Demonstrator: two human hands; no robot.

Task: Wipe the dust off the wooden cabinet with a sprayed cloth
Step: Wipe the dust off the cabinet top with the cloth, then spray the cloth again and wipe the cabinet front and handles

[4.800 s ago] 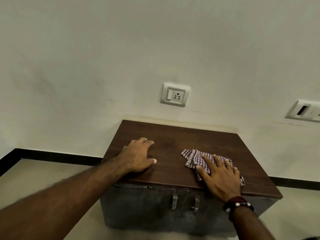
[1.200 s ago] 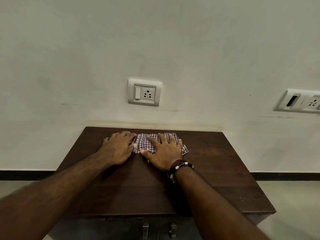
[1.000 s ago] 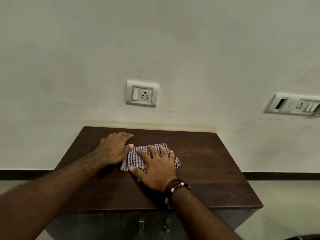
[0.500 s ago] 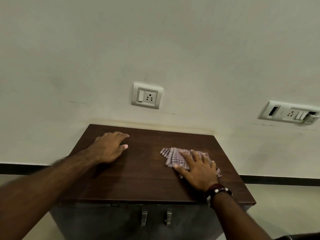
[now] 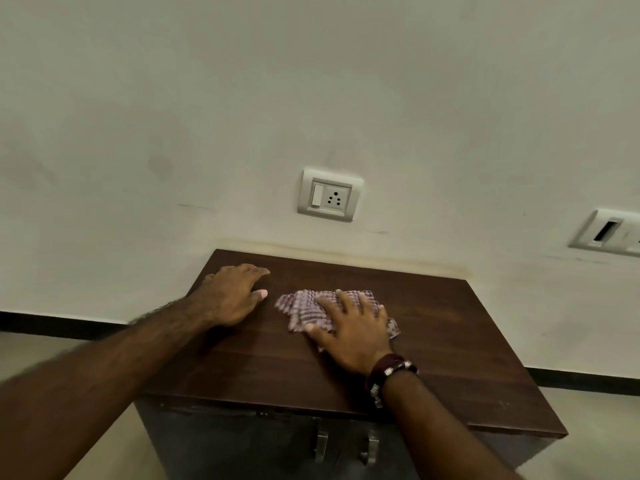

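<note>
On the cabinet top, the left hand stays flat and empty near the back-left corner, while the right hand, palm pressing the cloth, has swept back from the right toward centre, so wiping continues.

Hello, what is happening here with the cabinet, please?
A person is wiping the wooden top of a low cabinet that stands against the wall. The right hand lies flat on a checked cloth near the middle of the top, pressing it down. The left hand rests bare on the top near its left back corner, close beside the cloth, apparently for support.
</note>
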